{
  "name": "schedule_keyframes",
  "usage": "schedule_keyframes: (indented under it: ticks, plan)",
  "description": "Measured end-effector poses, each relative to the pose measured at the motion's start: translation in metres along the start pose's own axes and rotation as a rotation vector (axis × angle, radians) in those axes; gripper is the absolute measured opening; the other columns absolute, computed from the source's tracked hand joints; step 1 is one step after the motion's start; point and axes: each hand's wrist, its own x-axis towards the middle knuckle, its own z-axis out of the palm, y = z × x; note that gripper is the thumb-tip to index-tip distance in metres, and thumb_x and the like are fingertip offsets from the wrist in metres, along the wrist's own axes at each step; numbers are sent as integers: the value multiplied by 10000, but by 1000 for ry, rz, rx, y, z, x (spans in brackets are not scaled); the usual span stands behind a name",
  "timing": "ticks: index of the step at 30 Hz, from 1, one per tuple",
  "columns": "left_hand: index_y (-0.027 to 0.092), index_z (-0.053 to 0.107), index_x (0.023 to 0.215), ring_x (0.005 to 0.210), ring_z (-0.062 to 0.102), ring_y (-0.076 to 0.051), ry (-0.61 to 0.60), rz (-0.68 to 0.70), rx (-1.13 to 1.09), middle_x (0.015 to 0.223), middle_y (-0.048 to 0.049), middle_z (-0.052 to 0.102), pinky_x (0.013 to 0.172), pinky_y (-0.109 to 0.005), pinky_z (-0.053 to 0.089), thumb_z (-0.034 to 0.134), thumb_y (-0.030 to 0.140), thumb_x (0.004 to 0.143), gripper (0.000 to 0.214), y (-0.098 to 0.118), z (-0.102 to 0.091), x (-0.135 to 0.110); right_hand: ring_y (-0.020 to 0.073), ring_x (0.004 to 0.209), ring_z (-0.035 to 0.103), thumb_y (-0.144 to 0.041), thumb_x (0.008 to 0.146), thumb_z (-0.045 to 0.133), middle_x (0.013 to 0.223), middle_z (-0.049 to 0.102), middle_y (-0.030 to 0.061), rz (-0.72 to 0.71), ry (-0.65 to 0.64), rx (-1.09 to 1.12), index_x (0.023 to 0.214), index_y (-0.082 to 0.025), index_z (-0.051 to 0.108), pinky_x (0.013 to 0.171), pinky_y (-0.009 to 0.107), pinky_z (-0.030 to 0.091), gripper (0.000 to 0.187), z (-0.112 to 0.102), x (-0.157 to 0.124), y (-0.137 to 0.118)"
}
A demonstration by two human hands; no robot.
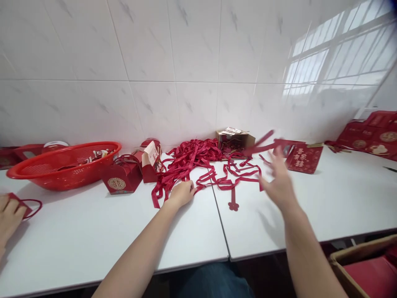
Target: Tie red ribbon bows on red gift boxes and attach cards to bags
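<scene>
My left hand (181, 193) rests on the white table (341, 198) at the near edge of a heap of red ribbons (192, 159), with its fingers curled on a strand. My right hand (279, 182) hovers above the table, blurred by motion, fingers apart. A red ribbon strip (263, 141) is in the air just beyond its fingertips; I cannot tell whether the hand touches it. Loose ribbon strands (235, 176) lie on the table between my two hands. A flat red card piece (304, 158) with gold characters lies behind my right hand.
A red plastic basket (63, 165) stands at the left, and small red gift boxes (122, 176) are beside it. A small brown carton (235, 138) sits by the wall. Flat red boxes (372, 134) are stacked far right. Another person's hand (9, 215) holds a red piece at the left edge. A cardboard box (366, 265) is below right.
</scene>
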Motion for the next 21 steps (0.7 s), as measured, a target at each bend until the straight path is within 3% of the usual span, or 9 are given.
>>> schedule_keyframes:
  ticks: [1, 3, 7, 10, 12, 14, 15, 18, 21]
  plan:
    - [199, 576, 827, 819, 617, -239, 15, -3, 7, 861, -80, 678, 631, -295, 394, 442, 358, 865, 211, 0, 0, 0, 269, 998, 619, -335, 753, 653, 1272, 534, 141, 17, -31, -21, 1216, -198, 561, 876, 452, 495, 491, 3, -10, 2]
    - [198, 564, 863, 814, 623, -235, 44, -15, 20, 875, -85, 678, 641, -301, 402, 392, 329, 887, 217, 1, -1, 1, 245, 921, 655, -301, 788, 560, 1200, 595, 133, 92, -219, -43, 1199, -186, 575, 848, 438, 520, 427, 10, -37, 3]
    - [186, 559, 938, 834, 630, -258, 143, -202, 73, 908, -112, 670, 678, -343, 432, 322, 287, 908, 259, -7, -9, 4, 241, 1101, 585, -252, 815, 491, 1177, 631, 93, 130, -514, -58, 1049, -208, 670, 969, 409, 463, 298, 22, -94, 2]
    - [141, 579, 981, 969, 583, -338, 291, -397, 174, 1033, -184, 621, 736, -413, 447, 397, 289, 870, 259, -15, -20, 5, 242, 1186, 525, -258, 836, 464, 1256, 587, 79, 163, -532, -109, 1044, -214, 678, 1016, 412, 424, 302, 24, -115, -3]
    - [120, 574, 1040, 1052, 531, -364, 412, -412, 214, 1113, -206, 574, 794, -452, 440, 459, 285, 833, 289, -13, -23, 5, 238, 1201, 510, -245, 843, 446, 1256, 586, 72, 160, -524, -145, 1052, -218, 675, 1026, 412, 412, 311, 25, -116, -6]
    - [136, 573, 1084, 1090, 512, -329, 431, -245, 145, 1148, -175, 566, 863, -450, 430, 468, 291, 829, 316, -1, -18, 5, 236, 1205, 506, -216, 834, 443, 1281, 568, 67, 140, -514, -170, 1081, -226, 662, 1028, 413, 408, 330, 25, -114, -9]
    - [158, 577, 1103, 1107, 508, -300, 380, -97, 78, 1173, -147, 567, 900, -433, 423, 458, 293, 836, 323, 7, -12, 5, 237, 1205, 506, -206, 828, 446, 1309, 545, 65, 135, -498, -176, 1112, -229, 646, 1024, 415, 411, 348, 26, -112, -9]
    - [234, 550, 1222, 1226, 433, -261, 79, 318, -57, 1362, -61, 480, 1011, -407, 367, 471, 260, 823, 408, 38, 10, 6, 240, 1199, 515, -210, 822, 454, 1362, 498, 71, 142, -426, -150, 1173, -228, 600, 997, 413, 437, 381, 30, -111, -9]
    - [238, 604, 1153, 1232, 414, -290, 18, 370, -31, 1304, -43, 551, 1012, -476, 342, 447, 214, 828, 361, 59, 23, 7, 228, 1133, 567, -223, 832, 450, 1242, 599, 89, 125, -350, -55, 1094, -207, 630, 964, 389, 461, 318, 32, -112, -8]
